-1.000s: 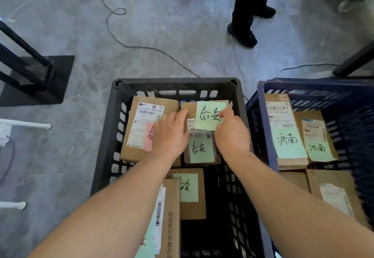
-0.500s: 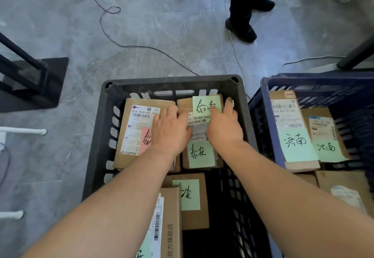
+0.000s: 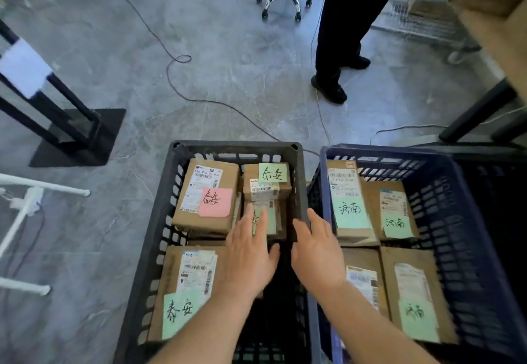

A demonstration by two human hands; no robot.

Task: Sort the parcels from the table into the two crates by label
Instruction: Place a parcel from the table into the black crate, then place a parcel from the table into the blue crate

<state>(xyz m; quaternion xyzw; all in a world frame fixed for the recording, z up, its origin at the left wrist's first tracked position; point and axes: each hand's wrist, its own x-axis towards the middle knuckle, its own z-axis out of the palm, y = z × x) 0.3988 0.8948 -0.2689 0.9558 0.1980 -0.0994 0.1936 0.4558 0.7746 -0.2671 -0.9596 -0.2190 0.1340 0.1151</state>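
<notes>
Parcels sit labelled in both crates, and neither of your hands holds one: left hand (image 3: 249, 258) and right hand (image 3: 316, 252) are flat, fingers straight, gripping nothing. The small green-noted parcel (image 3: 266, 185) lies at 12 o'clock from your left hand, inside the black crate (image 3: 236, 146), its long axis running 9 to 3. Your left fingertips reach over the parcel below it; whether they touch it, I cannot tell. Your right hand hovers over that crate's right wall, with the blue crate (image 3: 379, 151) at 3 o'clock. No table shows, so the next parcel likely lies outside this view.
</notes>
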